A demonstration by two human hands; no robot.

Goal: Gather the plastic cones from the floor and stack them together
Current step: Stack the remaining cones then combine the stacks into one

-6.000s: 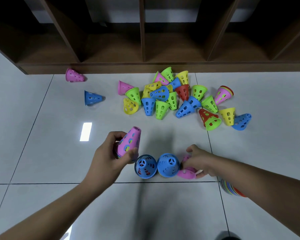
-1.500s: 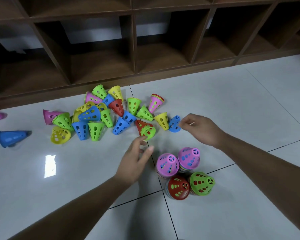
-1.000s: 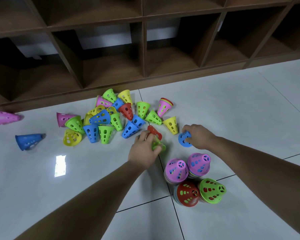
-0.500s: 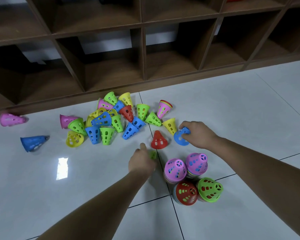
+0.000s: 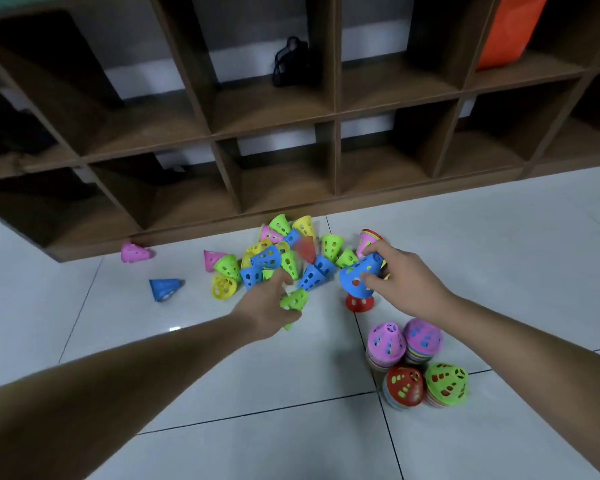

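Note:
My right hand (image 5: 400,280) holds a blue cone (image 5: 359,276) just above a red cone (image 5: 358,303) that stands on the floor. My left hand (image 5: 269,304) grips a green cone (image 5: 296,299) at the near edge of the loose pile of coloured cones (image 5: 278,258). Several finished stacks stand close together at the lower right: two topped pink (image 5: 386,342) (image 5: 423,337), one red (image 5: 404,382), one green (image 5: 445,375). A blue cone (image 5: 163,289) and a pink cone (image 5: 134,252) lie apart on the left.
A brown wooden cubby shelf (image 5: 326,161) runs along the back, right behind the pile. One cubby holds a black object (image 5: 288,62), another an orange bag (image 5: 506,32). The floor is white tile (image 5: 222,393) with dark grout lines.
My right hand lifted the blue cone and brought it over the upright red cone. My left hand moved forward with the green cone toward the pile. The view tilted up, showing more shelf.

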